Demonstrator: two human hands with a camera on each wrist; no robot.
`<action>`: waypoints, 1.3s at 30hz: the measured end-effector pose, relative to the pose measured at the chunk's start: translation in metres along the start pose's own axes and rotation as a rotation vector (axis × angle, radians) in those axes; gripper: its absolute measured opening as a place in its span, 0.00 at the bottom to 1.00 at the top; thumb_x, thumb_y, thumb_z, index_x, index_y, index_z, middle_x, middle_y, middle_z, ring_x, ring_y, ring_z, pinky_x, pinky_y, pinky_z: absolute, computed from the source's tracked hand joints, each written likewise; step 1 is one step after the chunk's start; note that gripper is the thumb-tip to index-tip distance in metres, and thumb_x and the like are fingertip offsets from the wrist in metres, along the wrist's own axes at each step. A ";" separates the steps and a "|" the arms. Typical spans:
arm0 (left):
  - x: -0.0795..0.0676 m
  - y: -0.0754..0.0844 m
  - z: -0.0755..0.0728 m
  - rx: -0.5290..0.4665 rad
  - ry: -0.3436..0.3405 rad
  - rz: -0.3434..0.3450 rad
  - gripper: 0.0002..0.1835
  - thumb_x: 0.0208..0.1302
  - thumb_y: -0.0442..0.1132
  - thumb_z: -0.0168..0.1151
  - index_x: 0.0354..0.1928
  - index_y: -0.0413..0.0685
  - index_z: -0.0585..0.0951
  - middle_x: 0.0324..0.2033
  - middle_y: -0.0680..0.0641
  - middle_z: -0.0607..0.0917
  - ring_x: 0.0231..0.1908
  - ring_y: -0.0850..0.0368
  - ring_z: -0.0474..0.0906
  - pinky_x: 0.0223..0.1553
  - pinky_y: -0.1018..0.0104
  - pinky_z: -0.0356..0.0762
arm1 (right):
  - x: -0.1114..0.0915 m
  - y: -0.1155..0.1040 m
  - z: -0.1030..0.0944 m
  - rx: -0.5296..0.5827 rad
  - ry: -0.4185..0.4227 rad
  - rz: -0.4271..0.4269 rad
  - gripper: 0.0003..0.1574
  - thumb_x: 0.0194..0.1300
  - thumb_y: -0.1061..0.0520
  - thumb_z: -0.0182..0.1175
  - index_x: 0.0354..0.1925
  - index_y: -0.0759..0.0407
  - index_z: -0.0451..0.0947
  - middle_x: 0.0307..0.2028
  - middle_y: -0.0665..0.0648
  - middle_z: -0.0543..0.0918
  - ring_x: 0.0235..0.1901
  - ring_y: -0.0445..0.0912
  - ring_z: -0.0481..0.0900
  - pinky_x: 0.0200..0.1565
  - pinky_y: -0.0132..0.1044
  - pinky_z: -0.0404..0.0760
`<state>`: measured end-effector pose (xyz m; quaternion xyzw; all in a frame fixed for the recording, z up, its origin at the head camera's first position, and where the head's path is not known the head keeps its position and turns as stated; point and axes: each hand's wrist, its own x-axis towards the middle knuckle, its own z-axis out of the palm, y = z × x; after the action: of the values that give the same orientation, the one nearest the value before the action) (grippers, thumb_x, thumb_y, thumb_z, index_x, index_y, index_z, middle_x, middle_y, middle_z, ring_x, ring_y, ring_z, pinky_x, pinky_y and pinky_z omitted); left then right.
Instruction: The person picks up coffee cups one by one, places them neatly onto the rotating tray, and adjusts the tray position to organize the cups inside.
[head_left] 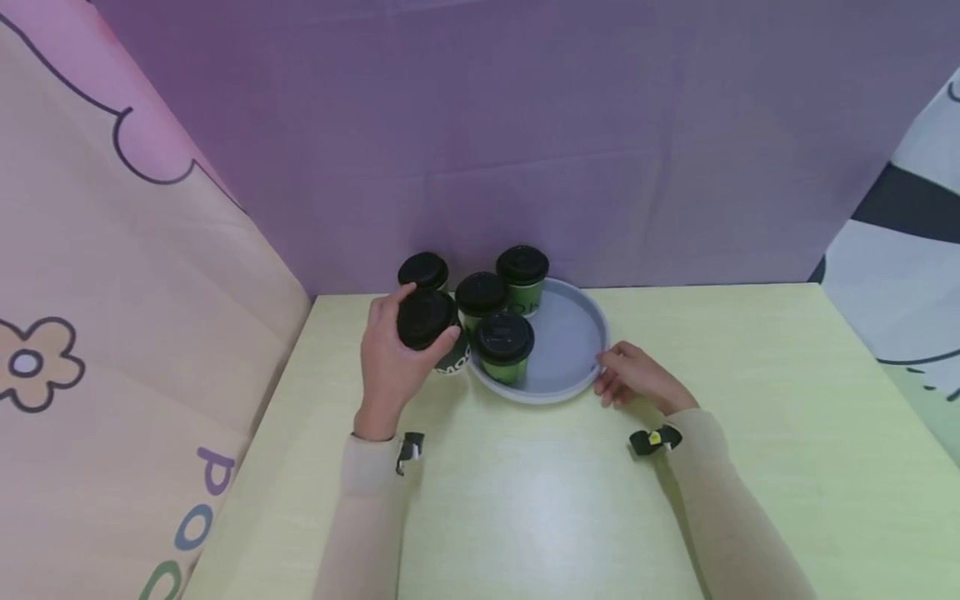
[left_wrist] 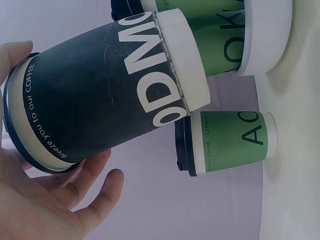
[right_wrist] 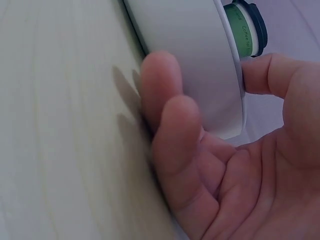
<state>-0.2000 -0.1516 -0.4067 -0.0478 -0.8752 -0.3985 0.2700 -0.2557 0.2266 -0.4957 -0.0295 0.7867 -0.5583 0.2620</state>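
My left hand (head_left: 392, 358) grips a dark paper coffee cup (left_wrist: 100, 92) with white lettering, thumb and fingers round its black lid. The cup is tilted, its base off the table and just left of the round grey tray (head_left: 572, 333). On the tray's left part stand three green coffee cups with black lids: one in front (head_left: 506, 346), one in the middle (head_left: 482, 295) and one at the back (head_left: 522, 268). At the tray's right rim, my right hand (head_left: 640, 377) pinches the edge, thumb over the rim and fingers against the outer wall.
Another green lidded cup (head_left: 423, 270) stands on the table behind the dark cup, left of the tray. A purple cloth backdrop (head_left: 480, 150) rises right behind the light wooden table (head_left: 525, 500). A printed cloth (head_left: 135, 275) hangs along the left side.
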 end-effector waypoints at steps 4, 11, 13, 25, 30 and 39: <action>0.000 0.002 -0.002 -0.005 0.006 0.008 0.44 0.54 0.60 0.76 0.71 0.55 0.72 0.57 0.42 0.77 0.59 0.45 0.76 0.62 0.43 0.74 | 0.000 -0.002 0.001 -0.021 -0.011 0.022 0.22 0.79 0.46 0.47 0.51 0.65 0.64 0.31 0.57 0.85 0.25 0.46 0.85 0.30 0.39 0.85; -0.001 0.007 -0.006 -0.013 0.013 0.029 0.44 0.54 0.59 0.76 0.71 0.55 0.72 0.58 0.41 0.77 0.60 0.46 0.76 0.63 0.44 0.74 | -0.001 -0.001 0.001 -0.059 -0.044 0.047 0.24 0.79 0.44 0.47 0.51 0.66 0.66 0.29 0.58 0.85 0.25 0.48 0.85 0.30 0.39 0.84; -0.001 0.008 -0.006 -0.019 0.016 0.037 0.43 0.54 0.59 0.76 0.71 0.54 0.72 0.57 0.41 0.77 0.59 0.46 0.76 0.63 0.44 0.74 | -0.001 -0.001 0.002 -0.065 -0.050 0.053 0.23 0.78 0.44 0.48 0.49 0.65 0.67 0.28 0.57 0.85 0.24 0.48 0.84 0.30 0.39 0.84; -0.001 0.011 -0.010 -0.039 0.029 0.076 0.43 0.54 0.59 0.75 0.70 0.51 0.73 0.59 0.42 0.77 0.60 0.47 0.76 0.63 0.45 0.74 | -0.002 -0.001 -0.004 -0.057 0.051 0.027 0.33 0.79 0.34 0.45 0.48 0.64 0.67 0.30 0.56 0.83 0.25 0.46 0.83 0.31 0.39 0.85; -0.001 0.014 -0.013 -0.057 0.038 0.103 0.43 0.54 0.59 0.75 0.70 0.51 0.73 0.61 0.42 0.77 0.62 0.48 0.75 0.65 0.45 0.72 | 0.002 0.001 -0.002 -0.016 0.189 -0.010 0.31 0.81 0.37 0.42 0.55 0.65 0.63 0.31 0.55 0.82 0.25 0.44 0.83 0.31 0.39 0.86; -0.001 0.019 -0.015 -0.118 0.056 0.149 0.43 0.52 0.56 0.76 0.70 0.54 0.73 0.61 0.43 0.77 0.62 0.50 0.75 0.67 0.46 0.71 | 0.007 0.003 0.003 0.039 0.212 -0.030 0.33 0.82 0.41 0.42 0.66 0.67 0.61 0.30 0.54 0.83 0.25 0.43 0.83 0.30 0.38 0.87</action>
<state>-0.1867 -0.1497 -0.3862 -0.1175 -0.8363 -0.4295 0.3199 -0.2596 0.2222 -0.5014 0.0231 0.7986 -0.5771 0.1695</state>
